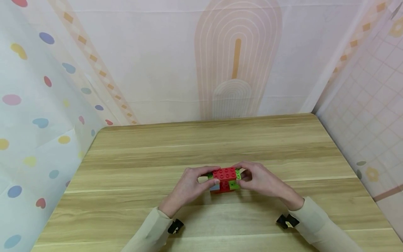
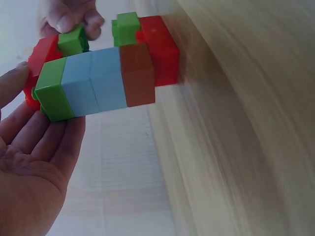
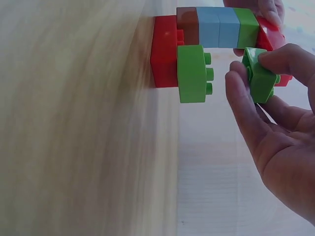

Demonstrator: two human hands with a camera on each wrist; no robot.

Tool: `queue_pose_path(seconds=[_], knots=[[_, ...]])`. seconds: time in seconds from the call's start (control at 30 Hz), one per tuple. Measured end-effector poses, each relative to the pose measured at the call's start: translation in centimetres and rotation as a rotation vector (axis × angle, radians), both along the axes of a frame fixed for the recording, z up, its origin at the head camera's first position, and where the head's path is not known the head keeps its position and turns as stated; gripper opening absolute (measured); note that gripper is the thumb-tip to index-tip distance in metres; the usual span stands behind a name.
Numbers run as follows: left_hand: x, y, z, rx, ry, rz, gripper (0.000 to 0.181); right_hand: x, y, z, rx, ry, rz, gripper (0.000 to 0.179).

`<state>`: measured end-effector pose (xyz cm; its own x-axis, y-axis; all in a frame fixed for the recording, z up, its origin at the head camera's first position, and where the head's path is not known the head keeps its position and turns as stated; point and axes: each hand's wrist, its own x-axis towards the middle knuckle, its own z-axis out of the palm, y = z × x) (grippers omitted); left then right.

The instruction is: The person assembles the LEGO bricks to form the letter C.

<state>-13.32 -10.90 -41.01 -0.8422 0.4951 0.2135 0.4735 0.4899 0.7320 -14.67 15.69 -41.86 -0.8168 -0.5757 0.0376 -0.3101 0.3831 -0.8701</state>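
A toy brick structure stands on the table, with a red brick (image 2: pixel 160 51) at its base and another red brick (image 1: pixel 224 173) across its top. One side column stacks a brown brick (image 2: pixel 138 76), two light blue bricks (image 2: pixel 93 81) and a green brick (image 2: pixel 51 88). On the base's other end sits a green brick (image 3: pixel 191 73) with bare studs. My left hand (image 1: pixel 189 187) grips the column's upper end, thumb near the red top brick. A separate-looking green brick (image 3: pixel 261 76) is pinched by my right hand (image 1: pixel 262 180) beneath the top brick's right end; whether they join is unclear.
The wooden table (image 1: pixel 151 150) extends around the structure. A patterned cloth (image 1: pixel 157 63) hangs behind it and at both sides. Black wrist mounts (image 1: pixel 175 226) are on both sleeves.
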Motion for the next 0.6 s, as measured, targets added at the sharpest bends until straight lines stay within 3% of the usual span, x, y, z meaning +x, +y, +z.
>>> queue_pose_path(seconds=[0.3,0.6], knots=[[-0.01,0.04,0.11,-0.045,0.118,-0.042,0.041,0.26,0.04,-0.06,-0.107,-0.171,-0.027,0.044],[0.08,0.17,0.39,-0.064,0.106,-0.031,0.040,0.28,-0.02,-0.22,-0.164,-0.228,-0.033,0.044]])
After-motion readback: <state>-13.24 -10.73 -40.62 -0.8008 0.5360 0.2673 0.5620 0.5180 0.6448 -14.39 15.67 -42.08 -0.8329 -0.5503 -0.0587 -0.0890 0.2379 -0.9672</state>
